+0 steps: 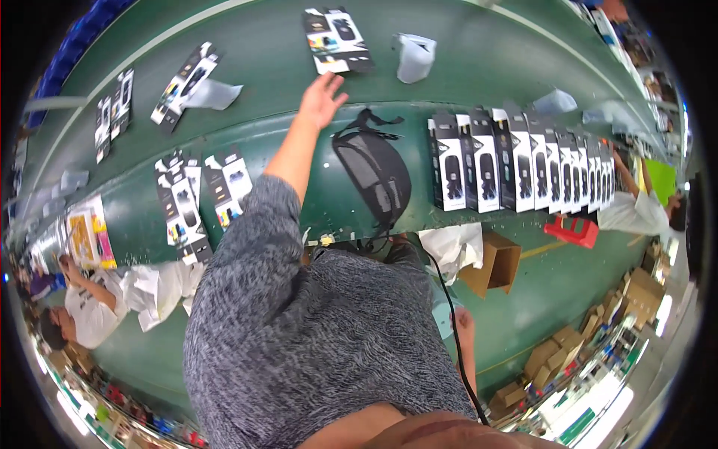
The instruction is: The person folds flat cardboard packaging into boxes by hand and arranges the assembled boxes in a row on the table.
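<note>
Green bench [318,187], left hand [323,102] spread loose by flat carton [336,40], right hand [464,323] low, can't tell its grip

Flat on the long green surface [258,75] lies the black-and-white printed cardboard carton [336,43], slightly aslant, colourful patch on its left, near edge right at the left hand's [321,103] fingertips!

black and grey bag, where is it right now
In the head view, the black and grey bag lies on the green bench, below and right of the left hand and left of the row of upright boxes.
</note>
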`<action>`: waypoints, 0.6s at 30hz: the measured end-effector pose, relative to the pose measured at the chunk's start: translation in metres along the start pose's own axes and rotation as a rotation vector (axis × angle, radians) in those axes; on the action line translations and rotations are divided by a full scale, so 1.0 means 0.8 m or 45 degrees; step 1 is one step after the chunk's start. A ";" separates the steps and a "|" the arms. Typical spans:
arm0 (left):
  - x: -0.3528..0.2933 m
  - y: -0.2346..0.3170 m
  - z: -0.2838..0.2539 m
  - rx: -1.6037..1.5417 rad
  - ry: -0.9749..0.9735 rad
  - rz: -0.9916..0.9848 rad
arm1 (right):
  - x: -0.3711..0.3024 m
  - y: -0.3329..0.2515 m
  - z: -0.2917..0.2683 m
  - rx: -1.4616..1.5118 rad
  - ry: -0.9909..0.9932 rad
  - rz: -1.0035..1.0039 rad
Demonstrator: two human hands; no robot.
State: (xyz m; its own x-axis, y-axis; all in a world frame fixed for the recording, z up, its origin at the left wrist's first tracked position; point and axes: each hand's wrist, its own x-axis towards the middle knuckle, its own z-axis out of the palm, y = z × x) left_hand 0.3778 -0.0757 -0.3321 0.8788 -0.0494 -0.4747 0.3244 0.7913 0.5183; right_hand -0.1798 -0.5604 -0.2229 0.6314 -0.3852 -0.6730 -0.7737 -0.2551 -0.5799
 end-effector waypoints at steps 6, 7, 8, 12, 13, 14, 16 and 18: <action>-0.305 0.018 -0.029 -0.356 -0.227 -0.036 | 0.088 -0.371 0.175 0.047 -0.519 -0.502; -0.346 0.006 -0.033 -0.349 -0.270 -0.063 | 0.094 -0.400 0.208 0.259 -0.628 -0.385; -0.374 -0.001 -0.037 -0.341 -0.322 -0.087 | 0.106 -0.424 0.243 0.352 -0.672 -0.241; -0.449 -0.027 -0.079 -0.391 -0.202 -0.196 | 0.149 -0.458 0.382 0.245 -0.860 0.153; -0.455 -0.030 -0.092 -0.411 -0.191 -0.168 | 0.166 -0.449 0.409 0.141 -0.852 0.223; -0.463 -0.034 -0.104 -0.231 -0.085 -0.183 | 0.195 -0.431 0.433 0.120 -0.853 0.220; -0.487 -0.041 -0.111 0.062 0.161 -0.156 | 0.238 -0.381 0.455 -0.396 -0.311 -0.268; -0.513 -0.049 -0.134 0.281 0.370 -0.146 | 0.212 -0.374 0.478 -0.761 -0.069 -0.695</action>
State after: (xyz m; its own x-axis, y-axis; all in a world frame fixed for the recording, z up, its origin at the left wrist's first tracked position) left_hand -0.0333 -0.0210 -0.2336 0.7070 0.0698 -0.7038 0.5103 0.6386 0.5760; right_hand 0.1788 -0.2106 -0.3392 0.9176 -0.0300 -0.3965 -0.2431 -0.8314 -0.4997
